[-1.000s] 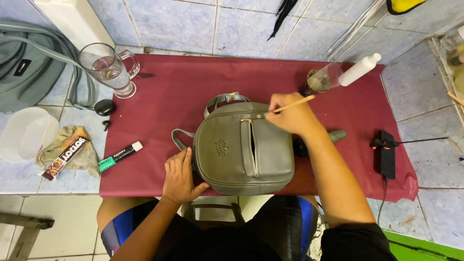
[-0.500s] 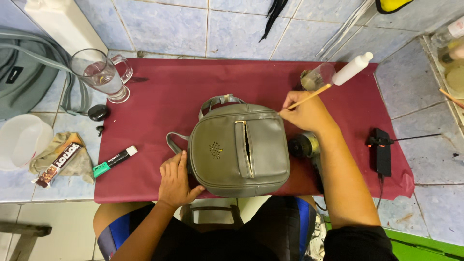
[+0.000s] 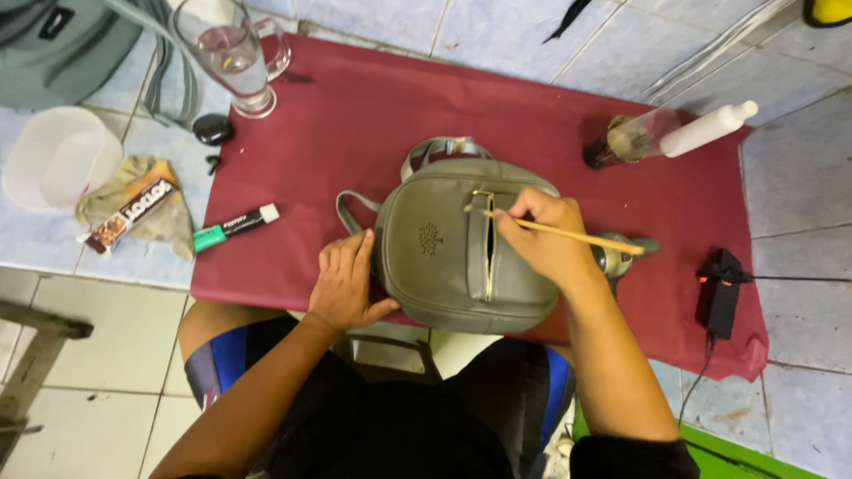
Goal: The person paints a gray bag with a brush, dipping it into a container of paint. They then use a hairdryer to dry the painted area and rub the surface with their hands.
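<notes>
1. A small grey backpack (image 3: 448,248) lies flat near the front edge of the tabletop (image 3: 373,115), on its dark red cloth, with its handle and straps toward the far edge.
2. The left hand (image 3: 348,284) rests open against the backpack's left side, fingers spread and pressing on it, closed around nothing.
3. The right hand (image 3: 546,239) lies over the front pocket's zip, its grip pinched shut on a thin wooden stick (image 3: 555,232); the stick's tip seems to touch the zip's top end, though the fingers partly hide it.
4. A tall glass (image 3: 232,58) stands at the far left corner.
5. A green-and-black marker (image 3: 235,227) lies at the left edge.
6. A white bottle (image 3: 706,130) lies near the far right corner.
</notes>
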